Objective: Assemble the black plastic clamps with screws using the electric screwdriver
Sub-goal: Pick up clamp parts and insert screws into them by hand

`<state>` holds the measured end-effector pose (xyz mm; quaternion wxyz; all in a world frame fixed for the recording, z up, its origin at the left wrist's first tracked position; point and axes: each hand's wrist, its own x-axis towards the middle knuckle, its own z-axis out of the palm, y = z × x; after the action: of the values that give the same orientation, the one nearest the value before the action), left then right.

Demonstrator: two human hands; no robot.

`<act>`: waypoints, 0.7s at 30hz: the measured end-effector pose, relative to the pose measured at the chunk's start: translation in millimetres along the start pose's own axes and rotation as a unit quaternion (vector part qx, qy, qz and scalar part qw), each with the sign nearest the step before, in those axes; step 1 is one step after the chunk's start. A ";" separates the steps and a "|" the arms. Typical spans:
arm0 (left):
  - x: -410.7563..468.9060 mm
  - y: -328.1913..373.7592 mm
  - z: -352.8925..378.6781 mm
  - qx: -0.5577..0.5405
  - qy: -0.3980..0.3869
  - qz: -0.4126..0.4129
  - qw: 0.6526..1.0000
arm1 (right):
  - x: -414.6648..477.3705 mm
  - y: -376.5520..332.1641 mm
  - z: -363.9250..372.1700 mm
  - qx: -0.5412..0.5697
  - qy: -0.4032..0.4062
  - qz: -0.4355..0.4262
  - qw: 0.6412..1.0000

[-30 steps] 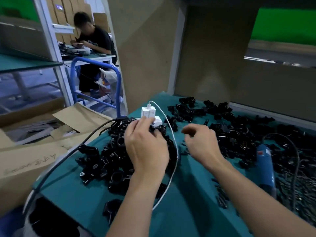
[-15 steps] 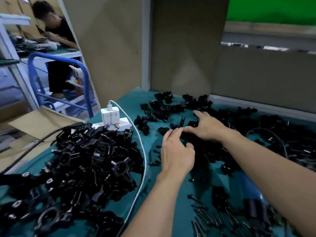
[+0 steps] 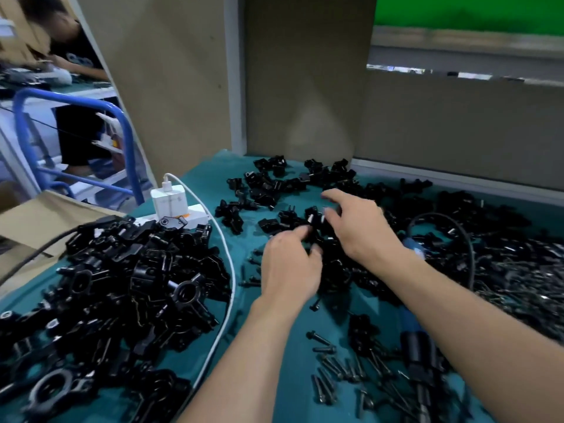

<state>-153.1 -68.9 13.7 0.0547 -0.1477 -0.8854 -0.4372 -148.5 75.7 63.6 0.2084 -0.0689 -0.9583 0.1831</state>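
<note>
Loose black clamp parts (image 3: 272, 184) lie scattered over the green table mat (image 3: 283, 380). My left hand (image 3: 290, 267) is curled into them, thumb and fingers pinching a black clamp part (image 3: 314, 241). My right hand (image 3: 360, 230) hovers just beyond with fingers spread, its thumb touching another part (image 3: 314, 215). The blue and black electric screwdriver (image 3: 419, 352) lies on the mat under my right forearm, partly hidden. Black screws (image 3: 332, 367) are strewn beside it. A big heap of clamps (image 3: 137, 285) fills the left side.
A white charger (image 3: 169, 203) sits on a power strip, and its white cable (image 3: 227, 270) curves toward me. A black cable (image 3: 442, 216) loops at right above a heap of screws (image 3: 518, 285). Cardboard panels (image 3: 305, 87) wall the back. A blue cart frame (image 3: 76, 100) and a seated person (image 3: 73, 65) are at left.
My view swung right from the left heap. Both hands moved to the middle pile; the left has since curled onto a part and the right has lifted with its fingers spread.
</note>
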 end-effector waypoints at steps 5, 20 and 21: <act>-41.5 30.0 -4.0 -0.121 0.005 0.155 0.980 | -59.2 -14.2 -27.2 0.388 0.073 0.219 0.892; -58.3 49.8 28.3 -0.367 -0.099 0.035 0.924 | -124.4 19.0 -57.6 0.477 -0.036 0.230 0.848; -56.6 50.9 27.6 -0.395 -0.100 0.018 0.913 | -123.0 18.1 -57.8 0.467 -0.047 0.229 0.853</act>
<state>-82.6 -30.0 22.6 -0.0896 -0.2161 -0.6387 -0.7330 -11.8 85.5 59.6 0.1225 -0.1724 -0.7258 0.6545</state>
